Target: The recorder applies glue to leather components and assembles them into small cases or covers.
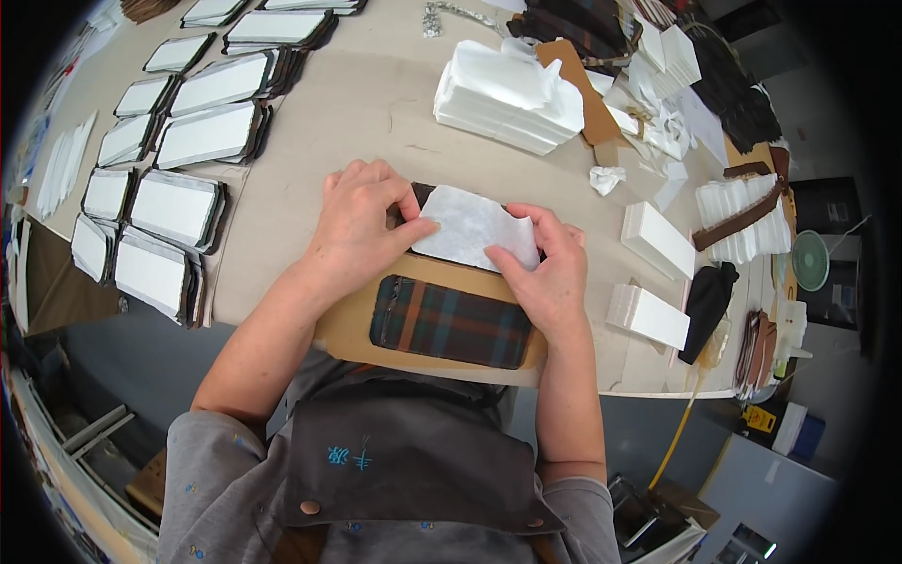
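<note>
A thin white sheet (470,226) with rounded corners lies over a dark piece (422,192), whose edge shows at the sheet's upper left. My left hand (362,216) is closed at the left end, thumb on the sheet and fingers curled at the dark edge. At the other end my right hand (548,268) pinches the sheet's corner between thumb and fingers, where it lifts slightly. Both pieces are over a tan board (343,324) at the table's near edge. Nearer to me on that board rests a dark plaid fabric panel (451,321), untouched by either hand.
Beyond my hands stands a tall stack of white sheets (507,99). Rows of dark-edged panels topped with white (174,202) fill the table's left side. To the right are white blocks of sheets (658,242), a crumpled paper (607,179) and a black cloth (709,310).
</note>
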`<move>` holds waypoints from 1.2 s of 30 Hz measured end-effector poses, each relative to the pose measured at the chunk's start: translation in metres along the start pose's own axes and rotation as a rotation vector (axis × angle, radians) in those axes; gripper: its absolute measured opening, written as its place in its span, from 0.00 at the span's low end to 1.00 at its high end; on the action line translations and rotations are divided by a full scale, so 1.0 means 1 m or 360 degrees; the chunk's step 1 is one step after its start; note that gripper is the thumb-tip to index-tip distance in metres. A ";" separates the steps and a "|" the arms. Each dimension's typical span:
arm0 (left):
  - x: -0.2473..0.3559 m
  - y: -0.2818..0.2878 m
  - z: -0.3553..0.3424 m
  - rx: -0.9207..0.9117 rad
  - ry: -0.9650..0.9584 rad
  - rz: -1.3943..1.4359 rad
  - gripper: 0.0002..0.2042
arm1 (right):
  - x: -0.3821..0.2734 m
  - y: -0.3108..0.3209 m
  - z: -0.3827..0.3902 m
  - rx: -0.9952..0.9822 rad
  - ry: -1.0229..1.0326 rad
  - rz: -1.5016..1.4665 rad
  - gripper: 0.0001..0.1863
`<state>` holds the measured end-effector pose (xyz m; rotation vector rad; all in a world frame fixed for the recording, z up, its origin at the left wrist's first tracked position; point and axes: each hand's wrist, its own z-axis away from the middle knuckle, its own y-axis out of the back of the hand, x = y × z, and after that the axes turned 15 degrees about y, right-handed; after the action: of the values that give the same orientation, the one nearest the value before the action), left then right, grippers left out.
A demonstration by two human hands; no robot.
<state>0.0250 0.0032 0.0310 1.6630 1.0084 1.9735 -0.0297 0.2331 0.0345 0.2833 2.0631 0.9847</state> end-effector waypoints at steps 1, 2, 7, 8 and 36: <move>-0.001 -0.001 0.000 0.0012 -0.0007 0.0007 0.11 | 0.000 0.000 0.000 -0.0011 -0.0017 0.0005 0.23; -0.001 -0.001 0.000 0.0024 -0.0013 0.0013 0.11 | 0.001 0.000 0.000 -0.0023 -0.0034 0.0010 0.23; 0.000 -0.002 0.001 0.0022 -0.0007 -0.0001 0.11 | 0.001 -0.002 0.002 0.0009 -0.0017 -0.0026 0.21; -0.001 -0.002 0.000 0.0031 -0.0024 -0.0001 0.11 | 0.001 -0.002 0.002 0.0009 -0.0058 -0.0030 0.21; 0.012 0.001 0.018 0.0075 -0.0644 -0.0159 0.14 | 0.001 0.000 -0.001 -0.0029 0.0029 -0.0011 0.21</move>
<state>0.0400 0.0158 0.0413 1.8947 0.9648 1.4765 -0.0310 0.2332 0.0342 0.2581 2.0694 1.0048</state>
